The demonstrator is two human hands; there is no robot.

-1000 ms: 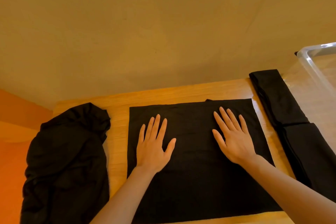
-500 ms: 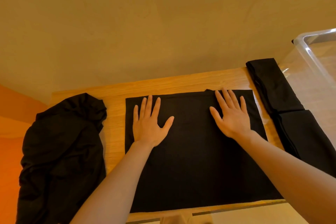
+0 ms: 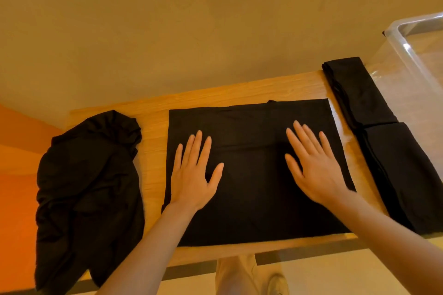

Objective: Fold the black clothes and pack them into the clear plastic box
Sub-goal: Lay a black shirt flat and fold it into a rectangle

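Observation:
A black garment lies folded into a flat rectangle in the middle of the wooden table. My left hand rests flat on its left half, fingers straight and spread. On its right half my right hand lies flat the same way. A crumpled heap of black clothes sits at the table's left end. To the right, a long folded black garment lies beside the clear plastic box, whose inside shows no clothes in the visible part.
The table's near edge runs just below the folded garment, and my beige trouser leg and shoe show beneath it. A plain tan wall stands behind the table. An orange surface borders the left side.
Both hands slid forward over the garment, then back toward me, staying flat. The view tilted, bringing the table's near edge and my leg into sight.

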